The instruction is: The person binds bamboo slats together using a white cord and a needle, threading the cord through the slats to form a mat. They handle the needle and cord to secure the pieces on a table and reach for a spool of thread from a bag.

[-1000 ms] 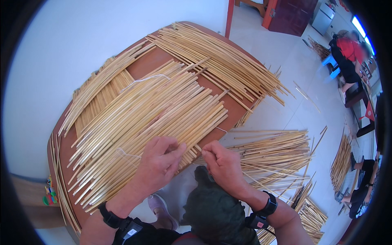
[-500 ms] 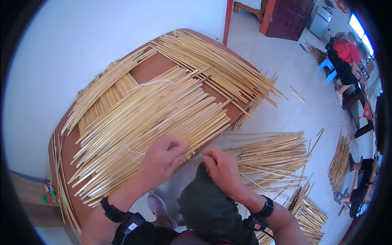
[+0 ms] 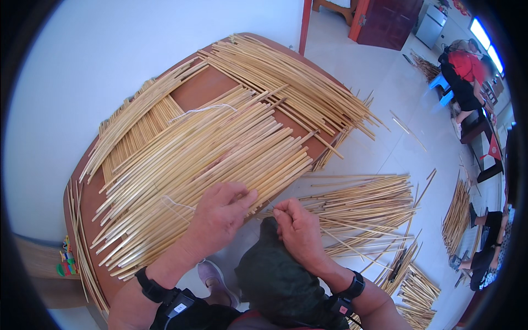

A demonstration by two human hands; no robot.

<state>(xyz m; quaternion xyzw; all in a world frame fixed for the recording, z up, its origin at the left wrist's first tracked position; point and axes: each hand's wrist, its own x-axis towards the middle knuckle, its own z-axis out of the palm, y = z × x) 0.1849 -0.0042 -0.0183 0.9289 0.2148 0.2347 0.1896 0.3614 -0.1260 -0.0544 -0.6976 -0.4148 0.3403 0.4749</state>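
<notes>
Lying partly beneath the left hand [image 3: 219,215] are pale sticks [image 3: 220,151].

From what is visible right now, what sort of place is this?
Probably a home-like room used as a workspace: sticks lie in rows on a brown table, a stick pile lies on the pale floor, and what looks like a fridge stands in the background.

Bright, soft light, glaring window [image 3: 487,46], fisheye bending, blackened corners
</notes>
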